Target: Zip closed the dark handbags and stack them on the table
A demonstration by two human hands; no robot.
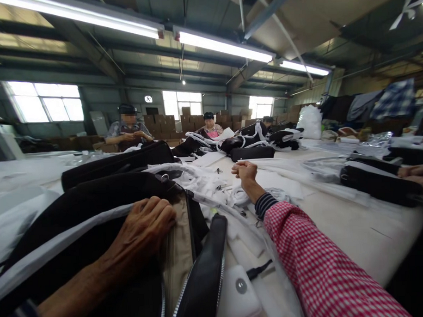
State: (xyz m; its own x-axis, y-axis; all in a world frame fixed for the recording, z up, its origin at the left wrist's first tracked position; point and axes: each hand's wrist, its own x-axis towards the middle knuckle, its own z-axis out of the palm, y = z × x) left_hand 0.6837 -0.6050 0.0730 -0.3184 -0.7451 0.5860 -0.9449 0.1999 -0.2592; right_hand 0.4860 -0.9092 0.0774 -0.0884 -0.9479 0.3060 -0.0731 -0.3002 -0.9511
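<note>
A large black bag [95, 195] lies in front of me with its zipper undone, and the beige lining [177, 233] shows. Over the bag's top edge my left hand [148, 227] is closed, its fingers curled onto the fabric beside a strap wrapped in white [92, 223]. The black zippered flap [204, 269] hangs open to the right of the lining. Stretched forward above the table, my right hand [245, 170] is closed with fingers pressed together. What it holds, if anything, is too small to make out. Small dark metal clips [219, 171] lie scattered near it.
A white box-shaped device [239, 294] with a dark cable sits beside the bag. White wrapping [194, 177] and black bags [251, 153] cover parts of the table [366, 231]. At right, another person's hands [418, 175] hold a black bag [375, 178]. More people sit across the table.
</note>
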